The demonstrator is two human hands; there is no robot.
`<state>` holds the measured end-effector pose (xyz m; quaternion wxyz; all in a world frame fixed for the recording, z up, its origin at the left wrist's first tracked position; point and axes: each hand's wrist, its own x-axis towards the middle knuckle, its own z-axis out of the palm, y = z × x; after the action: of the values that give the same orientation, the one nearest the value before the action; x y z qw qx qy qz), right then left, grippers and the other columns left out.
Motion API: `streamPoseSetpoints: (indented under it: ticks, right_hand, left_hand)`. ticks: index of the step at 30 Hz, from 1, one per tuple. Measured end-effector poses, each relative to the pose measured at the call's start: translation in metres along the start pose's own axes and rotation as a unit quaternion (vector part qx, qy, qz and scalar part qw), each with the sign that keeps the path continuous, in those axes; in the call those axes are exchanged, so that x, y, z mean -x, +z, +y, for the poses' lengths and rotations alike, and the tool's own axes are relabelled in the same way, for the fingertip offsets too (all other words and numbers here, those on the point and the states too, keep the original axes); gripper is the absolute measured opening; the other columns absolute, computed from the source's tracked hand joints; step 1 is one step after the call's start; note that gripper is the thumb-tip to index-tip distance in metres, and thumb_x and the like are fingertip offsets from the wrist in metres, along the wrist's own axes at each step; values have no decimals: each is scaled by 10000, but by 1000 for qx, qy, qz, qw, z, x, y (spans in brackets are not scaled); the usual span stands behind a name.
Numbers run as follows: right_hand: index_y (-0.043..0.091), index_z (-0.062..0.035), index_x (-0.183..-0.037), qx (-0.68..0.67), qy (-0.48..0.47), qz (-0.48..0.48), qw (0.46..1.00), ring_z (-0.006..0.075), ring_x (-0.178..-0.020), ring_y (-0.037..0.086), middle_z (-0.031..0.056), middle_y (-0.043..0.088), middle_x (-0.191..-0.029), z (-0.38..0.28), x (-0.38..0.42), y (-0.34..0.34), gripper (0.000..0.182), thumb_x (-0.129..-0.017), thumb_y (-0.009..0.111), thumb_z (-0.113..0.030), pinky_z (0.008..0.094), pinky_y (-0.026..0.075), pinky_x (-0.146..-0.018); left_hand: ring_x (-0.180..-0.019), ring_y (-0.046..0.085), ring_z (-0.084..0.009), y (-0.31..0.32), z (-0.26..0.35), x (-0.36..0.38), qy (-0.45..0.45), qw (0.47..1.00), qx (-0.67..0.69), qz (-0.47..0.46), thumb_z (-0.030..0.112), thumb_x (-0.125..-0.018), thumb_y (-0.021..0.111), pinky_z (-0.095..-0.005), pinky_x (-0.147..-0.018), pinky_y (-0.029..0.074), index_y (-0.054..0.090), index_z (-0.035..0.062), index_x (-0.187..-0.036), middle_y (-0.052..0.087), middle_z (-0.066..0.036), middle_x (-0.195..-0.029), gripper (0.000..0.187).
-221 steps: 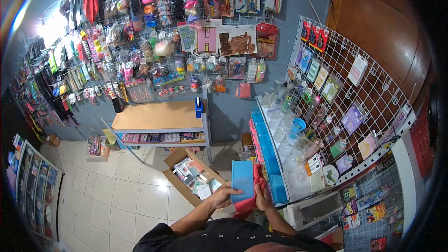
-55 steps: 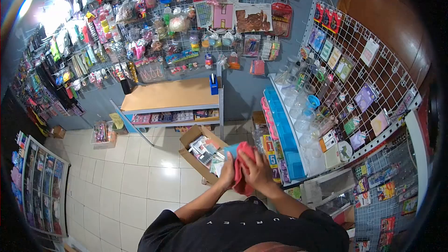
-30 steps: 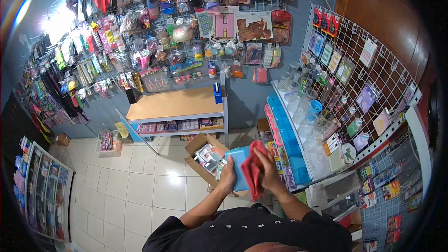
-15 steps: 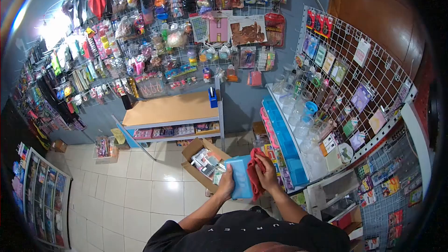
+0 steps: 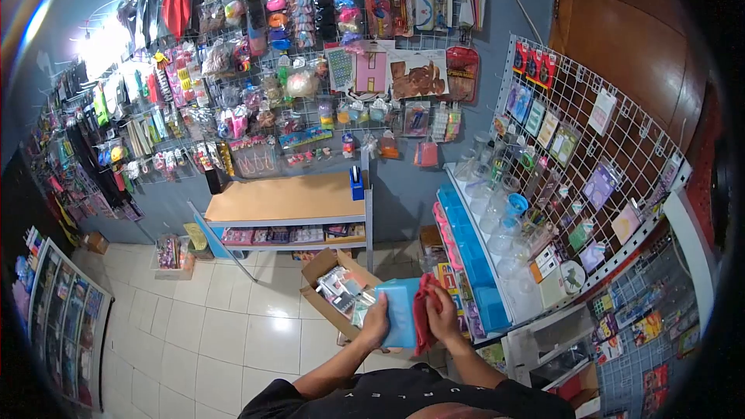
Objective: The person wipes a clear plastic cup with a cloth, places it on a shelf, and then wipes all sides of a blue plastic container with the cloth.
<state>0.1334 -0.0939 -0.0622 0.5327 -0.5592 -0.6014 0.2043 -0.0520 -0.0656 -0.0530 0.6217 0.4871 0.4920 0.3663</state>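
A translucent light-blue plastic container (image 5: 400,313) is held up in front of the body, over the tiled floor. My left hand (image 5: 375,323) grips its left edge. Bunched in my right hand (image 5: 443,315) is a red cloth (image 5: 424,318), which lies against the container's right side. Just behind my left hand stands an open cardboard box (image 5: 320,266) filled with small packaged items.
A wooden-topped shelf unit (image 5: 287,199) with a blue tape dispenser (image 5: 356,184) stands ahead. At the right, a white shelf (image 5: 518,306) bears clear jars beside blue bins (image 5: 489,302). Goods hang on wall grids. A display rack (image 5: 66,314) is at the left.
The view has tilted slightly, so the surroundings sit lower. Both hands, the container and the cloth are a little lower in view, still held together.
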Motion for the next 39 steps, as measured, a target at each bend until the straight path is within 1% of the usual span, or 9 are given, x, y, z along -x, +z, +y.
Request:
streamPoseSetpoints:
  ticks: [4, 6, 10, 18, 23, 26, 32, 37, 39]
  right_hand:
    - [605, -22, -1230, -51, -24, 44, 997, 274, -1151, 587, 155, 630, -1223, -23, -31, -16, 307, -944, 594, -136, 355, 437, -993]
    - [637, -50, -1185, -6, -71, -12, 997, 342, -1127, 592, 172, 640, -1182, -49, -38, -19, 292, -917, 624, -165, 400, 447, -976]
    - [633, -124, -1227, 185, -135, -41, 973, 413, -1109, 559, 220, 562, -1253, -61, -24, -7, 414, -839, 719, -239, 467, 456, -935]
    - [631, -212, -1263, 253, -166, -96, 948, 432, -1128, 500, 207, 482, -1287, -47, 27, 16, 470, -801, 716, -229, 523, 427, -921]
    - [645, -158, -1216, 196, -160, -36, 967, 409, -1090, 518, 196, 521, -1215, -62, -16, -2, 428, -792, 709, -157, 492, 444, -921]
    - [578, -104, -1275, 197, -170, -54, 964, 409, -1067, 548, 200, 554, -1204, -72, -33, -15, 503, -797, 723, -164, 483, 449, -911]
    - [402, -53, -1407, 148, -203, -36, 967, 425, -1050, 558, 232, 542, -1272, -49, 0, -2, 738, -794, 763, -251, 485, 450, -924]
    - [409, -50, -1419, 198, -188, -88, 958, 396, -1148, 516, 189, 522, -1362, -44, 32, 10, 761, -786, 767, -273, 475, 401, -968]
    - [466, -87, -1397, 236, -187, -127, 945, 379, -1135, 515, 147, 532, -1366, -37, 20, 4, 717, -772, 767, -272, 458, 401, -960]
  left_hand:
    - [-1037, 588, -193, 10, -34, -11, 72, 990, 48, -111, 481, -1039, 368, -368, -935, 456, 562, 12, -1245, 623, -106, -1127, 547]
    - [-1203, 535, -250, 18, -27, -8, 136, 975, 113, -131, 433, -1035, 424, -406, -1075, 374, 505, 33, -1347, 566, -132, -1297, 513]
    - [-1295, 494, -302, 14, -2, -14, -87, 895, 408, -158, 598, -993, 360, -449, -1121, 343, 478, 69, -1382, 517, -140, -1391, 667]
    - [-1169, 580, -308, -4, 14, -23, -51, 920, 383, -66, 767, -904, 308, -437, -1055, 424, 502, 44, -1320, 597, -157, -1262, 856]
    - [-1183, 578, -275, 14, -44, -39, -139, 878, 449, -96, 526, -984, 379, -410, -1071, 418, 506, 47, -1298, 589, -161, -1277, 586]
    - [-1257, 527, -307, 36, -22, -15, -57, 909, 388, -138, 493, -950, 362, -456, -1108, 367, 492, 55, -1346, 552, -152, -1354, 604]
    - [-1242, 534, -317, 2, 10, -12, -158, 874, 445, -113, 494, -944, 415, -468, -1085, 394, 526, 44, -1301, 567, -153, -1332, 585]
    - [-1284, 491, -337, 3, -7, -20, -173, 883, 419, -118, 875, -802, 308, -492, -1119, 336, 470, 74, -1377, 514, -161, -1396, 999]
    - [-1310, 467, -327, 12, -5, -9, -212, 881, 404, -127, 878, -802, 288, -492, -1131, 317, 427, 105, -1426, 488, -145, -1428, 1003]
